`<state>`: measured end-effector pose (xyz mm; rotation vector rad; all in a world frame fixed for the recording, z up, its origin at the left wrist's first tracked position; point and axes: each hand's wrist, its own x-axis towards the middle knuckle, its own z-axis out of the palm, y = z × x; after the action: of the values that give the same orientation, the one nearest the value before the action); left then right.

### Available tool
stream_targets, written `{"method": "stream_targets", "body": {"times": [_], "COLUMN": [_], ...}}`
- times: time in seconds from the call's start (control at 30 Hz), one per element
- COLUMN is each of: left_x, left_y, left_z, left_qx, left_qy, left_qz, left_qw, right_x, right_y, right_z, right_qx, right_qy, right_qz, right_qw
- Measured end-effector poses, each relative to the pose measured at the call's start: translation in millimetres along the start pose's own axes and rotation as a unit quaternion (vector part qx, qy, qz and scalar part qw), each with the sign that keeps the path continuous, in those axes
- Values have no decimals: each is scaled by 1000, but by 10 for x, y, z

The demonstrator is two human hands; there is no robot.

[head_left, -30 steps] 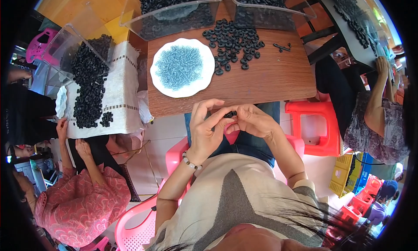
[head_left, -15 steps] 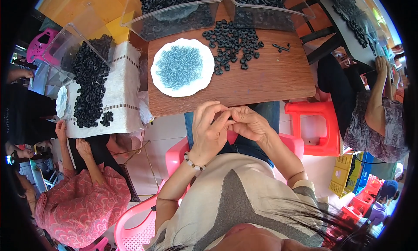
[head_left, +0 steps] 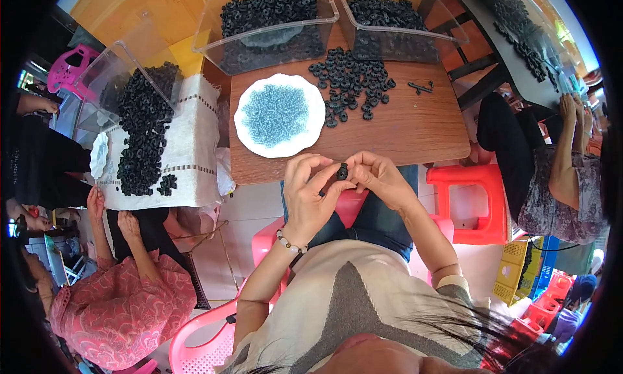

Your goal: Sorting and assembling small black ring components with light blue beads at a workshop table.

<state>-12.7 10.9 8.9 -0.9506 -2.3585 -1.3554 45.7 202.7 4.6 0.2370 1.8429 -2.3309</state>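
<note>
Just past the near edge of the table, a small black ring-shaped part [head_left: 342,172] sits between the fingertips of both hands. The thumb and forefinger of my left hand [head_left: 307,193] pinch it from the left. My right hand [head_left: 384,181] meets it from the other side with thumb and forefinger. On the brown wooden table [head_left: 415,130] stands a white scalloped plate [head_left: 315,132] full of small clear bluish beads [head_left: 275,114]. A loose pile of similar black parts [head_left: 357,78] lies right of the plate.
Two clear plastic bins [head_left: 272,44] [head_left: 405,39] of black parts stand at the table's back. Left, another person [head_left: 126,302] sits by a cloth-covered table [head_left: 195,134] with more black pieces. A red stool [head_left: 483,205] is at right, near a second person [head_left: 561,179].
The hands have turned and parted slightly, so the black part now shows between the fingertips. The whole view has shifted a little.
</note>
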Motion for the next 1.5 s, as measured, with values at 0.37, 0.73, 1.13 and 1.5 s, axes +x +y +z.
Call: {"method": "stream_targets", "body": {"times": [0.37,0.73,1.13,1.5], "left_x": [4,-139,-186,-197], "left_y": [-24,-54,-124,-133], "left_z": [102,217,265,317], "left_qx": [-90,-120,-121,-133], "left_qy": [21,-13,-49,-63], "left_qz": [-41,-51,-64,-97], "left_qw": [995,991,989,984], "right_x": [448,1148,845,902], "right_y": [-609,-1811,-332,-177], "right_z": [-275,-1061,-1111,-1128], "right_qx": [-233,-497,-562,-615], "right_qy": [80,363,179,190], "right_qz": [-160,-288,-233,-263], "right_qw": [956,734,773,719]}}
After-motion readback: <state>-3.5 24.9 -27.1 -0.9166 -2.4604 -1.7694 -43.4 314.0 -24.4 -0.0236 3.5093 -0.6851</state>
